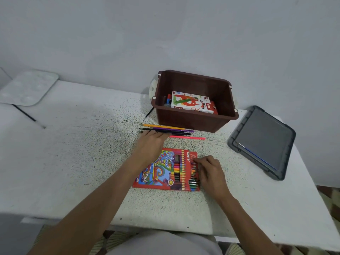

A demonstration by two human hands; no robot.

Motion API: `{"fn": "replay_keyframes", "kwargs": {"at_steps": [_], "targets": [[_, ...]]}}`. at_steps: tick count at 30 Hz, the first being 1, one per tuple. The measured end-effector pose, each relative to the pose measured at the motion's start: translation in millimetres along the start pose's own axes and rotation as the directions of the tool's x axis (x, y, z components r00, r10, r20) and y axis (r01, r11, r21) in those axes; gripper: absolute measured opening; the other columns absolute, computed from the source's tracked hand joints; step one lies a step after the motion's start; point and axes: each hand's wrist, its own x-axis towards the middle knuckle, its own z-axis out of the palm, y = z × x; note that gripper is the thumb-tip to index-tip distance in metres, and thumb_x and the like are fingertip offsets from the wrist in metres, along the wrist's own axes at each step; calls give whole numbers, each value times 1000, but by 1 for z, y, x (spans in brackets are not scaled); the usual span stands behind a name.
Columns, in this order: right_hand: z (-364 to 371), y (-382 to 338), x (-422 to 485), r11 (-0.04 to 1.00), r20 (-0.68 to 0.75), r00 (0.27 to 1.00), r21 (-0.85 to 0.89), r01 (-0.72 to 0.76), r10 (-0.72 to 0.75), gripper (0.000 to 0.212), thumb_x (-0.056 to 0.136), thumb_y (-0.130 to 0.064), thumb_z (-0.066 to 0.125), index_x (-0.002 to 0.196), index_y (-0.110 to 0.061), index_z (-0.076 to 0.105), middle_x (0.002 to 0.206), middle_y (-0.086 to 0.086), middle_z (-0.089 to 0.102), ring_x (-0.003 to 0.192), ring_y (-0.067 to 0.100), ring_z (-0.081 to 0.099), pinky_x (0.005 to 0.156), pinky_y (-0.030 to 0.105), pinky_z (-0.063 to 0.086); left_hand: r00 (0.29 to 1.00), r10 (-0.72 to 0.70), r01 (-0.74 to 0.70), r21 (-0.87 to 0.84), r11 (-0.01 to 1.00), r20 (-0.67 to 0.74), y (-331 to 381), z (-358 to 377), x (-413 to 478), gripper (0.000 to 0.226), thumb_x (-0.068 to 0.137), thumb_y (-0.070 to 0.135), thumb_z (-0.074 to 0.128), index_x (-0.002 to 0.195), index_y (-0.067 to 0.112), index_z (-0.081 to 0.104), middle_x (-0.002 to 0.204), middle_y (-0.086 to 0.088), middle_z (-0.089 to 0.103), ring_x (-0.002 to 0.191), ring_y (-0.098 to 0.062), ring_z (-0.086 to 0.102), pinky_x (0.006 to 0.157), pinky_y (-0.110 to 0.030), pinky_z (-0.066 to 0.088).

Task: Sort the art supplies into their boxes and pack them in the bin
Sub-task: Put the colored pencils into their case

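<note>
While the left hand (150, 142) reaches forward with its fingers laid fairly straight over a small row of loose pencils (176, 130), the right hand (210, 171) rests at the open right end of the red colour pencil box (158, 173). Its fingers are bent, tips on the pencil ends that stick out there; whether they pinch one cannot be told. The box lies flat on the speckled worktop (82, 153), near its front edge. A pink pencil (189, 138) lies alone between the row and the box. Just behind the loose pencils stands the brown bin (193, 121), uncovered, with an oil pastels box (191, 102) inside. Its grey lid (263, 140) lies to the right. A white palette (27, 87) and a black brush (25, 114) sit far left.
</note>
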Motion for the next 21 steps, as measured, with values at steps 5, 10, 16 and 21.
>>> {"fn": "replay_keyframes", "kwargs": {"at_steps": [5,10,16,21], "targets": [[1,1,-1,1000,-9,1000,2,-1,1,30,92,-1,57,120,-8,67,106,7,60,92,22,50,76,30,39,1000,7,-5,95,996,-24,4,2,5,33,95,22,58,128,22,64,109,-2,68,103,-26,58,90,-39,39],[2,2,-1,1000,-8,1000,2,-14,14,31,92,0,56,120,-9,68,106,6,59,93,22,50,77,28,37,997,-30,24,82,996,68,8,1,7,26,101,30,49,114,25,70,115,0,59,109,-22,52,93,-38,37],[-1,1,-2,1000,14,1000,5,-19,19,31,93,-3,55,121,-10,67,107,5,59,96,20,50,78,23,34,1000,-12,10,128,992,12,12,-5,5,22,99,19,52,118,17,62,114,-1,65,108,-23,58,90,-36,40],[-3,1,0,999,34,999,16,-40,39,31,95,-5,53,122,-11,66,107,4,58,98,21,50,80,27,36,986,-15,-6,-129,992,-163,12,-20,-12,29,97,15,58,125,10,63,104,-8,63,83,-26,65,69,-36,51]]}}
